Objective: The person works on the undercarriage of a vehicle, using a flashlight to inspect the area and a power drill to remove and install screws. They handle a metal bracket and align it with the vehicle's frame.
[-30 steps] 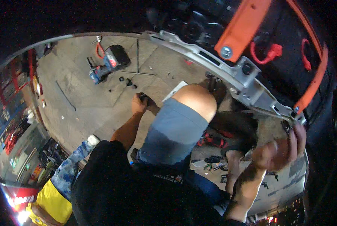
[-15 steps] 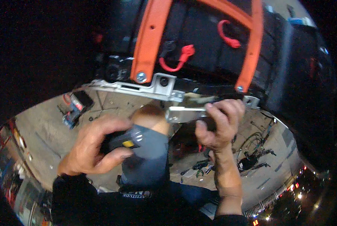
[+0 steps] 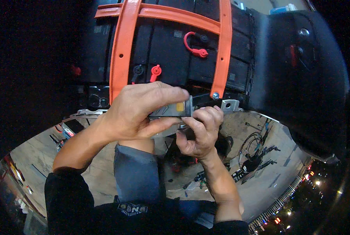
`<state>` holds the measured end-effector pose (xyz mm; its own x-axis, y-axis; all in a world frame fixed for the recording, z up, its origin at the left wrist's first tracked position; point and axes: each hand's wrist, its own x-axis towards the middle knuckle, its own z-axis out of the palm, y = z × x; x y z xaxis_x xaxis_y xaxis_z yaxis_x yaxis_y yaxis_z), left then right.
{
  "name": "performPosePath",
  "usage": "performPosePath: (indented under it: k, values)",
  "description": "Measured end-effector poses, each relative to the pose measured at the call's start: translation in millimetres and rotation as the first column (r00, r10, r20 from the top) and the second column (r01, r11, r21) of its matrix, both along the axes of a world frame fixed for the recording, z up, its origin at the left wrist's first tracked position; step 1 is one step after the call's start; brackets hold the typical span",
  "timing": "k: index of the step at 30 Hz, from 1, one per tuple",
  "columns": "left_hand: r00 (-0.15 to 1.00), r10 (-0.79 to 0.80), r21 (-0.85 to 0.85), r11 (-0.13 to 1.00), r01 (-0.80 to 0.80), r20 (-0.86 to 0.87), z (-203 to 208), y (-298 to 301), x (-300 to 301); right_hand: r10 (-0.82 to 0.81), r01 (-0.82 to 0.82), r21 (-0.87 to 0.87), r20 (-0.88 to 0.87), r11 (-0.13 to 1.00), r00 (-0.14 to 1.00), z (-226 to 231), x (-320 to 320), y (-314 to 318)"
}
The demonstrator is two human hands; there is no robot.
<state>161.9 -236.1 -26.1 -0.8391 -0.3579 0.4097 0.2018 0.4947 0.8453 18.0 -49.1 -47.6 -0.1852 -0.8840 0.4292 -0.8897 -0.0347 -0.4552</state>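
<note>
My left hand [image 3: 141, 111] grips a small grey metal box [image 3: 174, 109] with an amber patch on its face, thumb under it and fingers over its top. My right hand [image 3: 200, 131] pinches the underside of the same box from the right. Both hands work at a grey metal bracket [image 3: 230, 105] along the lower edge of a black battery pack [image 3: 171, 51]. An orange frame [image 3: 122, 51] straps the pack, with a bolt [image 3: 215, 95] just above my right hand. What sits under my fingers is hidden.
Red terminal caps [image 3: 155, 71] and a red cable loop [image 3: 194, 45] sit on the pack. A black body panel [image 3: 300, 78] is to the right. Below, my knee [image 3: 138, 172], the concrete floor [image 3: 92, 176], cables [image 3: 253, 149] and scattered tools [image 3: 63, 131].
My view has swung up from the floor to the pack. My left hand came up from the floor with the grey box, and both hands now meet at the bracket.
</note>
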Motion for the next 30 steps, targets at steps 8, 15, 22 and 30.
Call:
performPosePath:
  k: [8,15,22,30]
  values:
    - [1.0,-0.02,-0.17,0.985,0.023,0.024,0.2,5.0,1.6,0.013,-0.014,0.016,0.019,1.0,1.0,7.3,-1.2,2.6]
    - [0.997,-0.045,-0.172,0.984,0.055,0.062,4.1,2.6,-0.5,0.029,-0.029,0.095,0.0,0.995,1.0,10.0,1.1,17.1]
    - [0.999,0.037,-0.105,0.994,-0.035,0.024,4.4,5.4,-3.7,0.035,-0.039,0.158,0.031,0.987,0.999,11.6,1.4,19.4]
    - [0.994,-0.047,-0.013,0.999,0.049,0.098,3.5,1.3,-1.5,-0.012,0.007,0.126,0.045,0.992,0.999,9.2,5.6,16.4]
